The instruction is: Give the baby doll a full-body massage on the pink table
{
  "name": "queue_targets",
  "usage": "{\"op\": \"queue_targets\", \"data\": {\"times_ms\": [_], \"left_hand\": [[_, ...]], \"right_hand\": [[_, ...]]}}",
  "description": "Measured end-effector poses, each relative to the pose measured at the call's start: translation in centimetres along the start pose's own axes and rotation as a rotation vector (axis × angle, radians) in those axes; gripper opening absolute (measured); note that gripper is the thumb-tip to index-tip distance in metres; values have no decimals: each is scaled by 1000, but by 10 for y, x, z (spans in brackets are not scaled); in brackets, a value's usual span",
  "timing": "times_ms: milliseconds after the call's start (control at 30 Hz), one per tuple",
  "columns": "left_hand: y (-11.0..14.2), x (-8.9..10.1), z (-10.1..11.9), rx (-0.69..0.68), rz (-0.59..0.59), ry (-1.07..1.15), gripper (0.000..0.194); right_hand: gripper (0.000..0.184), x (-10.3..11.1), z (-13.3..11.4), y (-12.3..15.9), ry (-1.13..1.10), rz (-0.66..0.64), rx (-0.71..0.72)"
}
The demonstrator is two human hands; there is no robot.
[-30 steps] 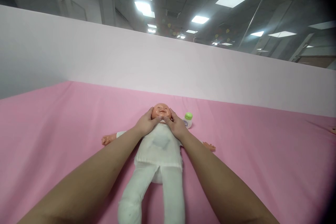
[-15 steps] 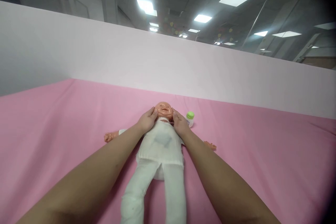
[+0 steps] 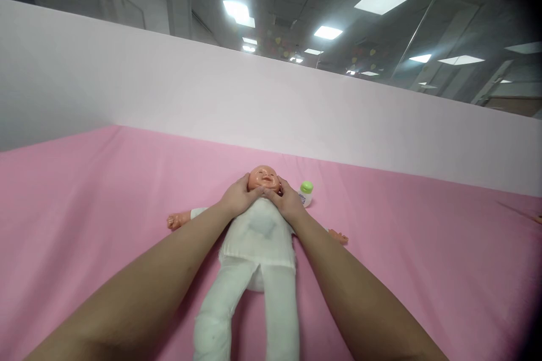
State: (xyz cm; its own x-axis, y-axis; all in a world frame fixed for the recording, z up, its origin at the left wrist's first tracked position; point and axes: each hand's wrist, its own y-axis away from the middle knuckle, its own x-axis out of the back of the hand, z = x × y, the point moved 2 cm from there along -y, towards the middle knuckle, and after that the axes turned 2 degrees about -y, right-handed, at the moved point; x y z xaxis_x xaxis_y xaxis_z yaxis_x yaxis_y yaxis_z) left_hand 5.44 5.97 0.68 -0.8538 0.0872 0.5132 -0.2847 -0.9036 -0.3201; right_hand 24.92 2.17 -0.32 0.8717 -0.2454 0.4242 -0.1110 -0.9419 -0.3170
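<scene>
Two at once, left hand (image 3: 239, 198) and right hand (image 3: 291, 201), and between them the head (image 3: 263, 175), gripped from both sides! Each palm was cupped against a cheek, thumbs nearly meeting just under the chin, right in the middle of the frame. How hard they pressed, nobody could tell, for the fingertips were hidden around the sides. Why a matched pair? Most likely because a round, shiny head could roll easily, and equal hands looked a good way to hold it straight above the body.

And the doll (image 3: 260, 231) itself? Flat on its back at centre, in white cloth, its legs (image 3: 282, 310) running off the bottom edge. Its arms were spread wide, passing beneath the person's forearms (image 3: 139, 287), which reached in from the lower corners.

Below it all, a pink sheet (image 3: 402, 225), probably chosen as a smooth cover to lie on. Just beside the right hand sat a bottle (image 3: 305, 199) with a green cap (image 3: 306, 186), seemingly handy yet out of the way. A white wall (image 3: 271, 104) bordered the far side, ceiling lights (image 3: 383, 0) glaring up top!
</scene>
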Motion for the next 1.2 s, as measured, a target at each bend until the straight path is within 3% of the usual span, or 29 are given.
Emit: {"op": "queue_targets", "data": {"times_ms": [233,567,933,1200], "left_hand": [[1,2,-1,32,6,34,72],[-5,-4,-13,22,59,107,72],[3,1,-4,0,29,94,69],[-1,-1,-7,24,-15,95,73]], "right_hand": [[72,-1,1,-1,21,1,55],[70,-4,19,-6,-91,58,50],[65,-4,12,-4,-135,5,41],[95,-2,11,-5,-8,-59,-40]]}}
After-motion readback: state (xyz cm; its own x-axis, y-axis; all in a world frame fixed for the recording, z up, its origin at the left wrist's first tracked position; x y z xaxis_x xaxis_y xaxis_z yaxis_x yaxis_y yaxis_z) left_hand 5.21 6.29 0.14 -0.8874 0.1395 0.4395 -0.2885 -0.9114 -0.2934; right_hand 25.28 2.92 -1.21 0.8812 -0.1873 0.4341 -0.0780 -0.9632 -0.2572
